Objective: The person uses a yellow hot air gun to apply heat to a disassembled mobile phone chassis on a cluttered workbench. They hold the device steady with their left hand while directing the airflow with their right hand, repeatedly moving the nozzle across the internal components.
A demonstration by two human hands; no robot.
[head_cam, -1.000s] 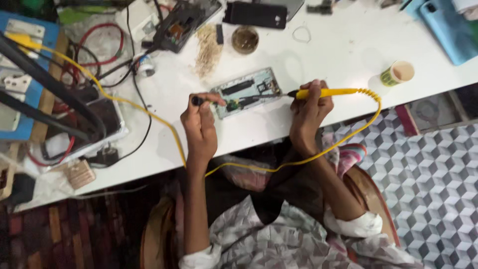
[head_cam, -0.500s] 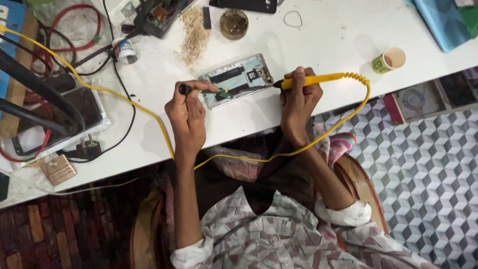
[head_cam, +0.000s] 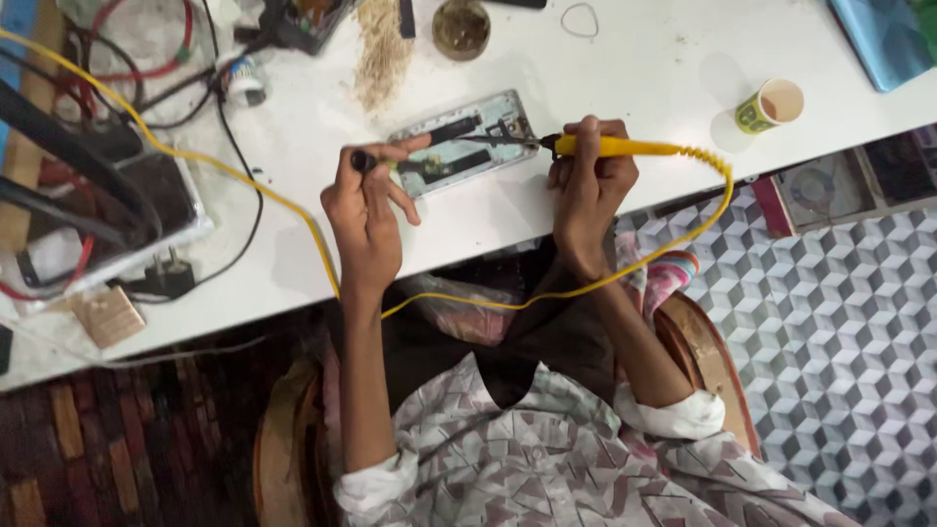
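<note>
An opened phone (head_cam: 459, 144) lies back-up on the white table (head_cam: 625, 88), its insides showing. My right hand (head_cam: 589, 181) grips a yellow soldering iron (head_cam: 615, 147) whose dark tip reaches onto the phone's right end. Its yellow cord (head_cam: 683, 244) loops down off the table edge and back up to the left. My left hand (head_cam: 366, 210) pinches a thin dark tool (head_cam: 363, 159) at the phone's left end, one finger resting on the phone's edge.
A small paper cup (head_cam: 770, 104) stands at the right. A round tin (head_cam: 461, 26) and a pile of tan fibre (head_cam: 382, 54) lie behind the phone. Tangled cables, a plug (head_cam: 168, 276) and a metal tray crowd the left. A patterned tiled floor lies below.
The soldering iron's tip has moved further onto the phone's right end. My left hand has stayed at the phone's left end. The view has drifted slightly left and up.
</note>
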